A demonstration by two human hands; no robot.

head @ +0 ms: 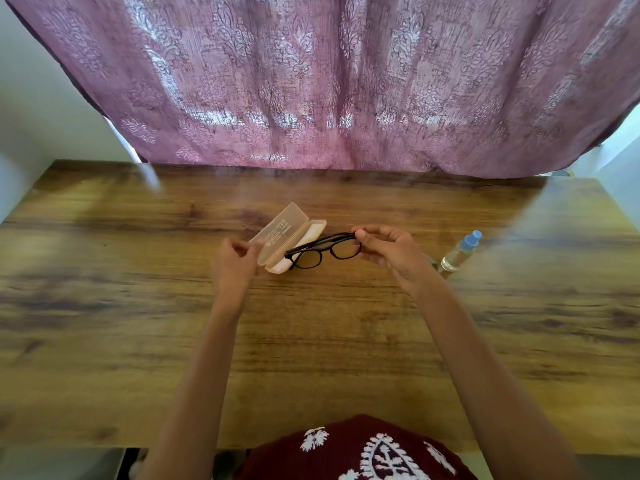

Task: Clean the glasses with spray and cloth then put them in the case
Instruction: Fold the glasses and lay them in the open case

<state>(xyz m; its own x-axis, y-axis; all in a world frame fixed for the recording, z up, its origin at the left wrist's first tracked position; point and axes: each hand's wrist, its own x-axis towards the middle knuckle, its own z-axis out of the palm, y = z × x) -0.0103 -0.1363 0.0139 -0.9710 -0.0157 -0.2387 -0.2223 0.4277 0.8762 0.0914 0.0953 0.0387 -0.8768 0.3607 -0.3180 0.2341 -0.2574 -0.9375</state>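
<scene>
Black-framed glasses hang just over the table, their left end above the open case. My right hand pinches the frame's right end between thumb and fingers. The translucent beige glasses case lies open in the middle of the table, lid up and a pale lining showing inside. My left hand is at the lid's near end, with curled fingers on its corner. A clear spray bottle with a blue cap stands just right of my right wrist. No cloth is visible.
The wooden table stretches wide on both sides and toward me. A mauve patterned curtain hangs along its far edge. White walls flank it on the left and right.
</scene>
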